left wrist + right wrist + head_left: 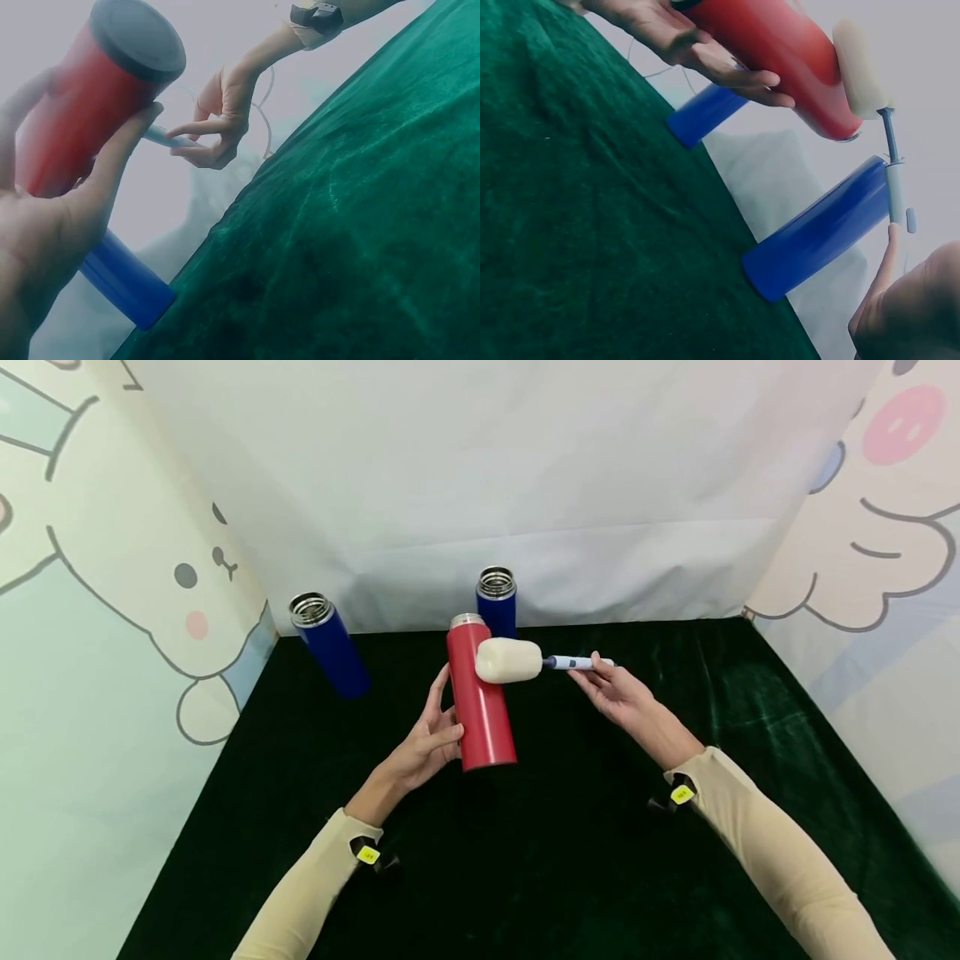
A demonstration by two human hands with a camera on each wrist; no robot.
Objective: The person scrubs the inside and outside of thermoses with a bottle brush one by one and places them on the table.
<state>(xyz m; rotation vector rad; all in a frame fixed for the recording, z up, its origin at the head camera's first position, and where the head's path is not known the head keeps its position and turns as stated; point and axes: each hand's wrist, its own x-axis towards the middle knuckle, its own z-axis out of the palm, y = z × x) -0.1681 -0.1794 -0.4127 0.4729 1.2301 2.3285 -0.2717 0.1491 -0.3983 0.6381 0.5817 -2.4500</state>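
Note:
My left hand (pixel 429 742) grips a red bottle (pixel 486 718) by its side, lifted over the table and tilted, its steel-rimmed mouth pointing up and away. The black base of the bottle faces the camera in the left wrist view. Between thumb and fingers, my right hand (pixel 617 693) pinches the pale handle (pixel 577 662) of a bottle brush. Its cream sponge head (pixel 510 660) lies sideways against the red bottle's upper side, seen also in the right wrist view as a sponge (pixel 859 67) along the bottle wall.
Two blue bottles without lids stand on the dark green cloth: one blue bottle (pixel 330 647) at the back left, another blue bottle (pixel 497 602) behind the red one. A white backdrop (pixel 525 485) closes off the rear, with cartoon-printed panels (pixel 112 777) on both sides.

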